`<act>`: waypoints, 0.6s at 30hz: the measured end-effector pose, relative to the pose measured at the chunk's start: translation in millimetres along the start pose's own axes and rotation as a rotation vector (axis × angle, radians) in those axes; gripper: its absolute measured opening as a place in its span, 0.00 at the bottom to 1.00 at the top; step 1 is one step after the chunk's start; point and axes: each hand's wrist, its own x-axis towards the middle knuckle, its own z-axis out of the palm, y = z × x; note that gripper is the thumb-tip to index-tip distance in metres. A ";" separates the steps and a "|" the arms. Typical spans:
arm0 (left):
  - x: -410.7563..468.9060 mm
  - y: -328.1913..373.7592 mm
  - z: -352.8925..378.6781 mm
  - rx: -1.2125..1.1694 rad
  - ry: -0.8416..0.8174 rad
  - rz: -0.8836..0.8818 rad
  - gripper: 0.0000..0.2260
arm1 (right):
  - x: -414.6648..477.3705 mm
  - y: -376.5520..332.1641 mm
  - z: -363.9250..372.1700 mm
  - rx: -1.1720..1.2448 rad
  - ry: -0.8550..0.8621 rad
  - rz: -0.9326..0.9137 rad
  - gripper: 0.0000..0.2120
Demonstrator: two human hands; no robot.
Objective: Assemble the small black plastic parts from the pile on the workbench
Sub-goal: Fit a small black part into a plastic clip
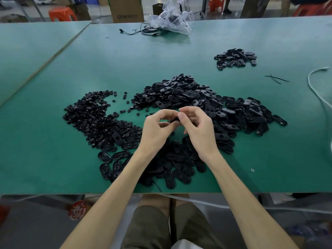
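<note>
Currently, mid green workbench (53,159): L hand (158,126) & R hand (197,128), fingers curled, both pinching one small black part (175,120) at fingertips, raised over main pile of oval pcs (179,94). Also: round pcs heap (93,115) to left; smaller oval heap (235,58) far right, well apart; clear plastic bag (172,18) at far edge.

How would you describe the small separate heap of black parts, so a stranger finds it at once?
Start at the green workbench. Beyond the big pile of oval parts in the middle, toward the far right, lies a small heap. Unlike the other piles, it stands alone, with bare green mat all around.
</note>
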 end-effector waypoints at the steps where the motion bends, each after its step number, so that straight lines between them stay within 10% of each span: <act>1: -0.2 0.7 -0.1 0.001 -0.001 -0.001 0.09 | 0.1 0.0 0.2 -0.012 -0.008 -0.006 0.02; 18: -1.1 0.6 -3.2 -0.056 0.012 -0.016 0.11 | -0.1 0.6 0.0 0.042 0.033 0.015 0.01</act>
